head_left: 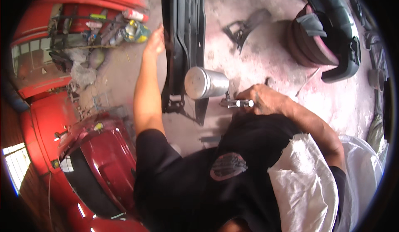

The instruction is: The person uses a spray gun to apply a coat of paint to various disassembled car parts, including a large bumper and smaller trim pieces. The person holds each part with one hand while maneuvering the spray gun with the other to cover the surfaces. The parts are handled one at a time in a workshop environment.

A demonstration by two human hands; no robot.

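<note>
A spray gun [237,103] with a silver metal cup [213,83] is in my right hand [264,100], whose fingers are wrapped round its handle close to my chest. The cup lies tilted almost sideways in front of a long black plastic car bumper [183,36], overlapping it in the view. That bumper runs from the top edge down toward my body. Along its left edge my left hand [156,41] grips it with the arm stretched forward; the fingertips are partly hidden by the bumper.
On the pinkish, paint-dusted floor lies a dark plastic bracket [240,30]. A black bumper [338,24] rests against a round drum-like stand [309,41] at far right. Clutter and bottles [133,30] stand at left, near a dark red car panel [108,161]. White cloth [307,174] hangs over my right shoulder.
</note>
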